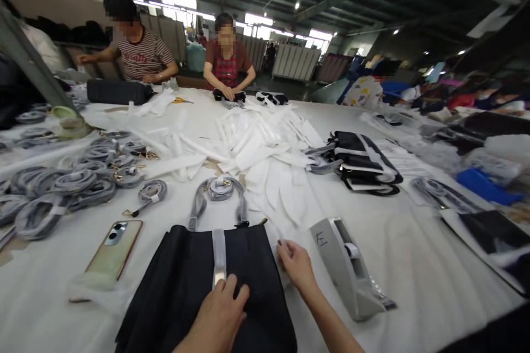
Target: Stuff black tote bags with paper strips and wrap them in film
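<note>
A black bag (182,287) lies flat on the white table in front of me, with a grey strip (219,256) running down its middle and grey handles (219,193) at its top. My left hand (221,314) rests on the bag, fingers together, pressing the lower end of the grey strip. My right hand (295,265) sits at the bag's right upper edge, fingers curled in a pinch on the edge or a thin clear film there. What it pinches is hard to make out.
A grey tape dispenser (348,270) stands right of my hand. A phone (116,247) lies to the left. Coiled grey straps (74,182) fill the left side, white paper pieces (256,143) the middle, black-and-white bags (364,162) the right. Two people (226,60) work at the far edge.
</note>
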`<state>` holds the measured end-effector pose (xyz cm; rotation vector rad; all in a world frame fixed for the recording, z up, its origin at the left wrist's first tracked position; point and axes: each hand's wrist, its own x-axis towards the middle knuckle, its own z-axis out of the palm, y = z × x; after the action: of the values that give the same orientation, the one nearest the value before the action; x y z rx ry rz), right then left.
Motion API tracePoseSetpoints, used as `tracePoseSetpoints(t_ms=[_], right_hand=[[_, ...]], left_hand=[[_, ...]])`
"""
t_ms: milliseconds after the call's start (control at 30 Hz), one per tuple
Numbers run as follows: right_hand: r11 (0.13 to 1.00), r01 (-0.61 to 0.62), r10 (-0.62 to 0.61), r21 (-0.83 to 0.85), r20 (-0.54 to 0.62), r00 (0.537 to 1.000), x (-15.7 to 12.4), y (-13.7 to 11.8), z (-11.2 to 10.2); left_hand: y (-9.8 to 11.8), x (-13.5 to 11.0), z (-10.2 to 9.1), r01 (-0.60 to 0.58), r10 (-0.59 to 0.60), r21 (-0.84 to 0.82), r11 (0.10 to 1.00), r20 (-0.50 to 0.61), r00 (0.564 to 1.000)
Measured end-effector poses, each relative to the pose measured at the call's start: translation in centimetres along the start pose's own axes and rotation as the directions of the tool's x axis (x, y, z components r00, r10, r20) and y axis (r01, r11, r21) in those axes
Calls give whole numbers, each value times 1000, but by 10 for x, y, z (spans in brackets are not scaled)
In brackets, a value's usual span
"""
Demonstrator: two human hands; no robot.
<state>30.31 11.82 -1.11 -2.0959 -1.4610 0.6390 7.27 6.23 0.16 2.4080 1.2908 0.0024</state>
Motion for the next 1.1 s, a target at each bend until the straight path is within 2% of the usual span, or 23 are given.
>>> tracePoseSetpoints(t_ms=[100,200,267,333,400,433,500,533,567,633,700,733,800,867,933,1000,1067,1100], right_hand=[[993,-91,85,-69,-90,992,9,18,-24],[969,-181,144,-169,-209,967,9,30,-62],[947,-243,175,-212,-295,939,-2,27,-85],[944,-249,141,-214,-420,896,-20,14,-97],[977,-118,18,-177,-486,874,-41,-2,-94],[990,-7,-58,-140,-457,887,-51,-10,-86],[978,206,-205,-26,-270,941,-69,-17,-59],[962,271,-264,29,-160,951,-76,-17,-42],[948,314,-309,57,-76,948,-82,-14,-25],[933,353,-355,62,9,935,-89,-2,7],[933,355,-359,63,59,932,-91,11,28],[935,348,-353,67,72,933,-90,16,32],[936,340,-348,90,87,933,-88,21,30],[926,352,-368,139,111,923,-81,19,18],[928,324,-348,182,118,930,-65,14,0],[956,247,-257,155,44,966,-38,8,-19],[977,212,-214,-27,-80,974,3,2,-37],[953,242,-263,-179,-103,959,27,0,-44]], left_hand=[[0,10,-14,-12,12,-2,1000,117,993],[-3,19,-19,-29,28,2,1000,215,976],[-3,26,-23,-36,33,9,999,270,962],[-2,33,-28,-49,39,21,999,327,944],[-2,38,-33,-65,55,14,998,364,930],[-2,40,-35,-72,66,0,997,375,924],[-3,43,-39,-75,83,-36,997,403,911],[-3,44,-41,-74,89,-52,996,417,904],[-2,46,-44,-72,91,-60,996,424,901],[0,53,-49,-100,118,-66,993,397,910],[3,65,-55,-212,220,-62,975,352,910],[4,71,-58,-289,291,-60,955,352,890],[6,86,-62,-428,417,-64,902,396,818],[8,98,-64,-492,471,-67,868,428,771],[12,106,-65,-502,464,-26,865,425,777],[18,110,-64,-503,436,59,862,418,797],[24,113,-62,-515,423,143,845,409,809],[27,115,-60,-522,425,175,835,399,813]])
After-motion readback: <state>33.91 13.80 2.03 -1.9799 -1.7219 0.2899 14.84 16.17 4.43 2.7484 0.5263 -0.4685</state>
